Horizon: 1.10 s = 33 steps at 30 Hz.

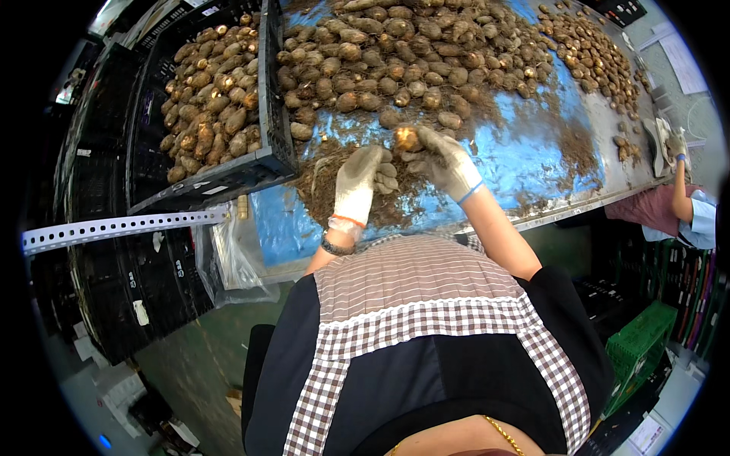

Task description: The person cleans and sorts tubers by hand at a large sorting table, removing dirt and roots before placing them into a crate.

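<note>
My right hand (445,161), in a soiled white glove with a blue cuff edge, holds a brown taro corm (406,138) with a pale orange patch facing up. To its left my left hand (368,176), gloved with an orange cuff edge, has its fingers curled inward; whether anything is inside them cannot be told. Both hands are over a blue plastic sheet (502,171) strewn with brown root fibres (322,188). Beyond them lies a large heap of hairy taro corms (399,51). A black plastic crate (279,134) at the left holds many corms (217,108).
Smaller corms (593,62) lie on the metal tabletop (621,154) at the right, where a co-worker's gloved hand (677,143) is near the edge. A perforated white metal bar (125,231) extends left from the table. A clear plastic bag (228,268) hangs below it. A green crate (641,353) stands behind, right.
</note>
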Each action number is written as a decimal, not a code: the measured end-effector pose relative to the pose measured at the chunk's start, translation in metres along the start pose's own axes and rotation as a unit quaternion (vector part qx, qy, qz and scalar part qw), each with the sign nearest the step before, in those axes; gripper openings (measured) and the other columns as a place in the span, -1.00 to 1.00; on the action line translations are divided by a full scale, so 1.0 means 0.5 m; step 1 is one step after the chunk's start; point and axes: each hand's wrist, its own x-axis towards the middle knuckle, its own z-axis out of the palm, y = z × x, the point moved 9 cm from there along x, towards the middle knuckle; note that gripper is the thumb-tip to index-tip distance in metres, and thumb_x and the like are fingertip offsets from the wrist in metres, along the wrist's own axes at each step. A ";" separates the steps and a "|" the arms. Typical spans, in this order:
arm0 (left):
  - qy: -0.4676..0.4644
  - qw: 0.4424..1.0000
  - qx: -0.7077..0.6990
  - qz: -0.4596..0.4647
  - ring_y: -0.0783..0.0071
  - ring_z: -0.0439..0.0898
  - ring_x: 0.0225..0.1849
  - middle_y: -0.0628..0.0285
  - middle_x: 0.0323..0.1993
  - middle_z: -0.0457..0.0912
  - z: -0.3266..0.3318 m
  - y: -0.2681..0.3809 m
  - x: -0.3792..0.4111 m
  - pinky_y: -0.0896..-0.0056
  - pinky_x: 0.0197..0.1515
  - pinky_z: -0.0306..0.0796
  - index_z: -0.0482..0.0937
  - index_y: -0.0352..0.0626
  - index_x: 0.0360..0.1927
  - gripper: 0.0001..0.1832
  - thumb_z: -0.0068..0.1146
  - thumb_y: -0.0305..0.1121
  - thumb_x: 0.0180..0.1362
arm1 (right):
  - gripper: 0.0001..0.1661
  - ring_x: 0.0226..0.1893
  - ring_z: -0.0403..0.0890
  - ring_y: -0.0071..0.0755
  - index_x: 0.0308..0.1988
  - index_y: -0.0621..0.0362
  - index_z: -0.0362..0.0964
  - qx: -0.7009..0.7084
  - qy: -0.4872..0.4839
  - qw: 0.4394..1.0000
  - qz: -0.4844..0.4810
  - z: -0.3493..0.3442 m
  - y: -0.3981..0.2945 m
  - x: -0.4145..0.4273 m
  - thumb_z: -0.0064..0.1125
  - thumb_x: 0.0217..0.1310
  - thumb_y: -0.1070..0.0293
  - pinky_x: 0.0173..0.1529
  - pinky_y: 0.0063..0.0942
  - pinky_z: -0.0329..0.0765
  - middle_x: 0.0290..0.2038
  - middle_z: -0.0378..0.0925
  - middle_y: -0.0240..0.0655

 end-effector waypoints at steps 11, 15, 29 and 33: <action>0.065 0.995 -0.027 -0.077 0.45 0.58 -0.57 0.08 -0.46 0.62 -0.080 -0.085 -0.004 0.50 -0.59 0.39 0.52 -0.39 -0.06 -0.70 0.13 -0.30 0.37 | -0.51 -0.24 0.65 -0.39 0.12 0.18 0.48 -0.195 0.252 0.927 -0.197 -0.343 -0.243 0.022 0.31 0.25 0.23 -0.23 -0.48 0.67 -0.18 0.63 -0.13; 0.002 0.998 0.000 -0.062 0.39 0.67 -0.49 0.07 -0.40 0.67 -0.060 -0.107 0.008 0.42 -0.51 0.52 0.54 -0.35 -0.04 -0.63 0.17 -0.18 0.34 | -0.40 0.18 0.57 -0.13 0.30 0.00 0.37 -0.724 0.208 0.655 -0.049 -0.197 -0.151 0.055 0.07 0.36 0.04 0.27 -0.32 0.45 0.20 0.52 -0.15; -0.037 0.991 0.121 0.049 0.50 0.67 -0.30 0.10 -0.15 0.68 0.012 -0.023 0.019 0.47 -0.26 0.56 0.41 -0.32 0.26 -0.41 0.29 -0.27 0.22 | -0.57 -0.57 0.51 -0.62 0.06 0.22 0.54 -0.197 0.095 0.975 -0.046 -0.062 -0.077 0.014 0.16 0.40 0.12 -0.55 -0.58 0.43 -0.39 0.61 -0.40; -0.032 0.978 0.149 0.143 0.54 0.61 -0.05 0.13 0.01 0.63 0.046 0.036 0.030 0.48 0.04 0.51 0.31 -0.31 0.37 -0.29 0.33 -0.31 0.19 | -0.56 -0.34 0.61 -0.59 0.07 0.26 0.51 -0.257 -0.028 0.966 -0.018 0.032 -0.040 -0.033 0.10 0.44 0.13 -0.23 -0.58 0.55 -0.27 0.67 -0.34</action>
